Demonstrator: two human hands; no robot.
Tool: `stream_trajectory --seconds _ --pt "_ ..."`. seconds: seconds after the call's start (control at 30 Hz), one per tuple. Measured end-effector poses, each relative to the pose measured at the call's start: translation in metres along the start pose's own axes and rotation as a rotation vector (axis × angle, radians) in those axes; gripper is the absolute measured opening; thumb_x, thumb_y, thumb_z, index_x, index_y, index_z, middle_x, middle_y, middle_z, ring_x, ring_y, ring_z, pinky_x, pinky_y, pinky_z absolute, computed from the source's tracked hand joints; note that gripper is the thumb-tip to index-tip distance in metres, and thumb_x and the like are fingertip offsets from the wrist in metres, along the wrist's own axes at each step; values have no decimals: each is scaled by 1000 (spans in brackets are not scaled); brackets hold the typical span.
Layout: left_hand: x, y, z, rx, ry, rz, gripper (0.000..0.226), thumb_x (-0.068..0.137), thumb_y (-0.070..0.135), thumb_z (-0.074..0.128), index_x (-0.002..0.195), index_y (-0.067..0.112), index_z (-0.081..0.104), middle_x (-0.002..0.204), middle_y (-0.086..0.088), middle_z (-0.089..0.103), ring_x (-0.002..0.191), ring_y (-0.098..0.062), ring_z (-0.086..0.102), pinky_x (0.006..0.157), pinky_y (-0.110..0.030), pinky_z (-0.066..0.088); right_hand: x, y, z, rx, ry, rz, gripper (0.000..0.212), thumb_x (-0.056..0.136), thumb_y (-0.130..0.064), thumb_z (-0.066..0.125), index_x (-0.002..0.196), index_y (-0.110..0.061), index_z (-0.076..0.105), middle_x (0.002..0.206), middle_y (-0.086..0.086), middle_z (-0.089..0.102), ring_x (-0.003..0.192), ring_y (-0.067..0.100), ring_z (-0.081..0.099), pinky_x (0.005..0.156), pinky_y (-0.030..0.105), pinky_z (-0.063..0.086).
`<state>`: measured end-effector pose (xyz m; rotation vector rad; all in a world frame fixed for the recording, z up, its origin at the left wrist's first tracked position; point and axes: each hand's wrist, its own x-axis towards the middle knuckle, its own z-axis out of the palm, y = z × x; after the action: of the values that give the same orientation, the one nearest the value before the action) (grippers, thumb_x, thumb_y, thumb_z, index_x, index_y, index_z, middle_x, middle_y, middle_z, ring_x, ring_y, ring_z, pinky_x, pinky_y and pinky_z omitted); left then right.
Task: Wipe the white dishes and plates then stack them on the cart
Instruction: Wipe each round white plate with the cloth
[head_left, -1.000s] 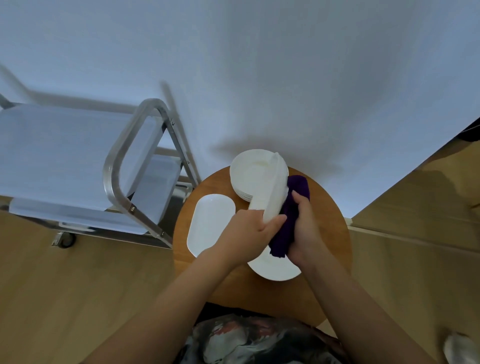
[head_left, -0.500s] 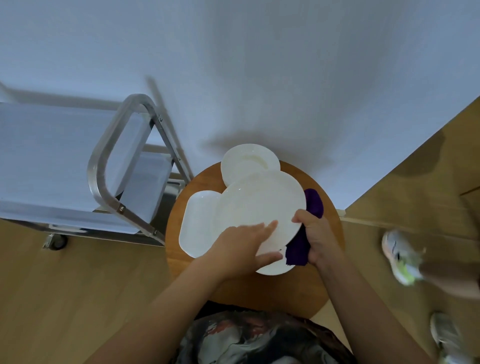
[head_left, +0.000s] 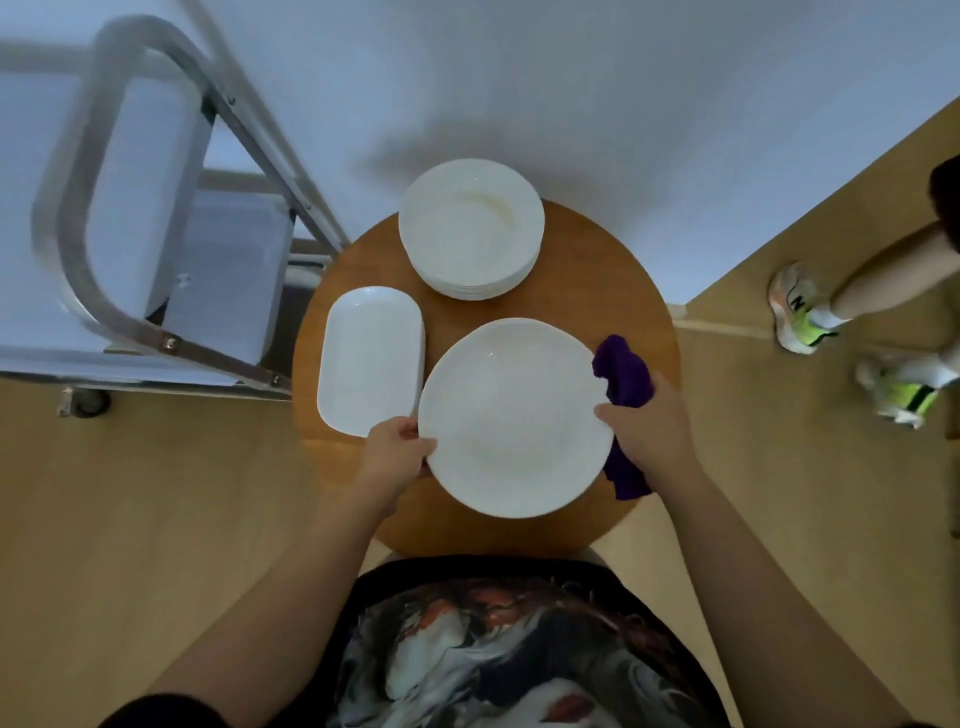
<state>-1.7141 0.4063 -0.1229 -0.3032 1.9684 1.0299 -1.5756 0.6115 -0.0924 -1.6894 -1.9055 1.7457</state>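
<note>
A large round white plate lies flat, face up, over the near part of a round wooden table. My left hand grips its left rim. My right hand holds the plate's right rim together with a bunched purple cloth. A stack of several smaller white plates stands at the table's far side. A white rectangular dish lies at the left. The metal cart, with its grey handle frame and pale shelves, stands to the left of the table.
A white wall rises behind the table and cart. Wooden floor surrounds the table. Another person's legs and sneakers stand on the floor to the right. A cart wheel sits near the table's left side.
The large plate went from upright on its edge to flat and face up. My left hand moved from its face to its left rim. The camera view shifted closer and downward.
</note>
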Motion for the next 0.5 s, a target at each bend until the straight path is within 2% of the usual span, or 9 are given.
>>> stream_trajectory --seconds 0.07,0.2,0.3,0.37,0.5 --pt "11 -9 10 -2 24 -24 15 90 2 58 98 15 56 94 1 62 96 -23 61 70 -30 54 8 6 -2 -98 58 -62 34 76 -9 68 82 -35 47 79 -13 56 69 3 53 54 21 38" --pt "30 -15 30 32 97 -58 17 89 5 60 94 19 52 87 6 58 91 -20 60 70 -30 53 24 17 -5 -81 146 -85 35 76 -13 69 87 -40 50 81 -17 57 72 1 55 56 17 38" --pt "42 -17 38 60 134 -52 16 89 8 61 94 21 54 92 3 60 95 -22 61 83 -39 55 34 23 -8 -66 164 -89 36 76 -11 67 99 -35 52 85 -18 58 77 0 56 60 18 39" --pt "49 -15 43 68 145 -47 15 89 8 62 96 20 56 95 1 60 97 -24 61 88 -44 54 40 24 -7 -67 162 -91 40 76 -10 67 102 -36 52 88 -18 58 80 1 57 62 18 40" --pt "60 -9 53 92 180 -21 22 90 11 61 111 12 60 100 0 60 99 -24 61 89 -45 53 47 23 -3 -83 128 -114 42 75 -8 66 97 -39 50 84 -17 59 75 1 57 58 14 39"
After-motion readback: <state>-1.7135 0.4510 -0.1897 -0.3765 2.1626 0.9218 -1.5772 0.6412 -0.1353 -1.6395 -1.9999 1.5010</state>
